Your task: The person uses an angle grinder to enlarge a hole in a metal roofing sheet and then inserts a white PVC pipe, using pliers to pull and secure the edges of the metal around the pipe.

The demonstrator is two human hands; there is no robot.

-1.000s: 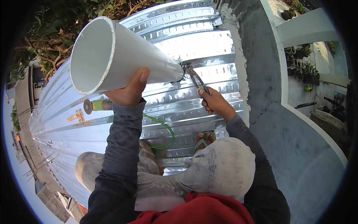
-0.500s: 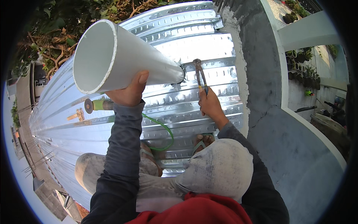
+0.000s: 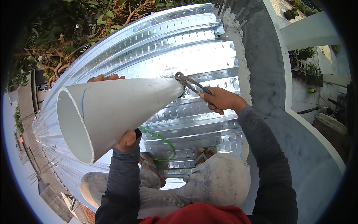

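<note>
Head view, pipe: one white pipe [image 3: 123, 108], tilted, its wide mouth toward your lower left, a blue line near that rim; its far end meets the ribbed metal decking [image 3: 194, 121] at what looks like a dark, ragged opening.
Head view, left hand: your left hand [image 3: 127, 142], grip wrapped around the pipe from below, fingertips showing along the far side.
Head view, right hand: your right hand [image 3: 223, 99], grip closed around the handles of one pair of pincers [image 3: 192, 83].
Pincers, head end: at the pipe's far end, touching or just beside it; whether they bite on anything, you cannot tell here.
Progress, judged: the pipe appears set at the opening; pincer work at its edge seems under way, not finished, since neither item is released. How much remains is hidden by the pipe.
Nearby: one green cord [image 3: 164, 139] on the decking, near your sandalled feet [image 3: 151, 170].
Right side: one grey wall [image 3: 302, 138], cracked, beside the decking.
</note>
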